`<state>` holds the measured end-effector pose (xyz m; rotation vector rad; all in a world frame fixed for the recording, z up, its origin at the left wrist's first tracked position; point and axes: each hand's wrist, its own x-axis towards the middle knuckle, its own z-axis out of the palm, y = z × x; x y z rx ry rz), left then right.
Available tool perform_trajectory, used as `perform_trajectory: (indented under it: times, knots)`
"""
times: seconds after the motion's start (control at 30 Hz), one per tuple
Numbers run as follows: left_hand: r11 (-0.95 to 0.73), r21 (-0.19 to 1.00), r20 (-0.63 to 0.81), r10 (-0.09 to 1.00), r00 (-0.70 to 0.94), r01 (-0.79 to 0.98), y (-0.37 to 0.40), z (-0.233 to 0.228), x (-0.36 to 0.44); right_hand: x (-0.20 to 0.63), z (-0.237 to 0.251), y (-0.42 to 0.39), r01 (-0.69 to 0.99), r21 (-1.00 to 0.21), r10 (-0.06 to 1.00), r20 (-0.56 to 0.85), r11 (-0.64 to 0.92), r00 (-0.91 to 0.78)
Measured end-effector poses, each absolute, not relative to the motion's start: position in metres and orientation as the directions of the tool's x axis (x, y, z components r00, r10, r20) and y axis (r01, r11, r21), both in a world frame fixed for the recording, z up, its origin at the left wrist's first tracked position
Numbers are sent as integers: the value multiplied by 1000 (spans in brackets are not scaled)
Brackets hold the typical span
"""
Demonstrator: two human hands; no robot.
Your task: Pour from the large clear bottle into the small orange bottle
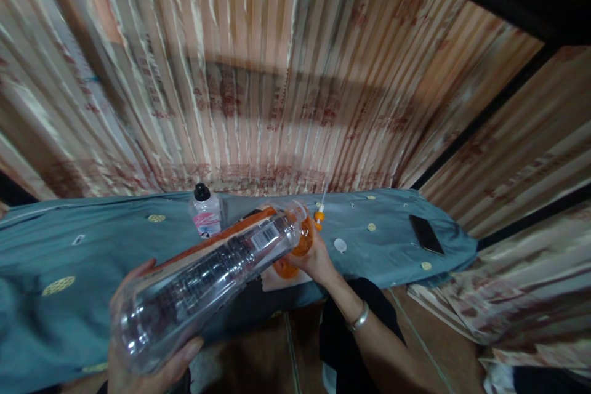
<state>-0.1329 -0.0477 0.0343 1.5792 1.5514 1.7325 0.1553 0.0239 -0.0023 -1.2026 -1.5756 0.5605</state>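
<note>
My left hand (157,363) is wrapped round the base of a large clear plastic bottle (217,265). The bottle tilts, its open mouth pointing to the right and its barcode label facing up. My right hand (318,258) grips a small orange translucent bottle (302,240) at the large bottle's mouth; whether the two touch, I cannot tell. Just beyond the right hand is an orange and white pump top (319,217) with a thin clear tube. A clear bottle with a black cap and pink label (207,215) stands behind the large bottle.
A bed with a patterned blue-green sheet (378,246) spans the space in front of me. A black phone (425,234) lies on its right side. Pleated curtains (277,92) hang behind, and dark frame bars (480,117) run along the right.
</note>
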Motion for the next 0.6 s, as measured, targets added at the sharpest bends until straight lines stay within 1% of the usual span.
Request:
perform_trajectory:
  times: [0.07,0.13,0.2,0.23,0.33,0.43,0.53,0.6]
  knots:
    - [-312,897,418,831,-366,314,-49,36,-132,156,-2,24,408,-824,899,437,394,13]
    - [-295,914,387,838,-386,277,-51,35,-134,156,-1,25,400,-822,896,443,407,-1]
    - [-294,904,397,848,-352,311,-52,31,-140,156,0,25,396,-814,888,460,424,-7]
    - [-289,897,393,866,-308,334,-52,28,-143,155,0,24,399,-809,884,466,430,-8]
    - [-328,857,443,863,-243,397,-51,21,-153,154,4,23,421,-804,888,461,420,-6]
    - [-351,830,475,853,-219,434,-50,21,-156,154,6,22,430,-805,894,448,409,-10]
    - [-351,825,472,859,-199,443,-51,27,-149,155,6,21,431,-809,900,437,399,-14]
    - [-342,835,475,844,-249,432,-54,34,-142,156,4,21,426,-816,904,426,390,-11]
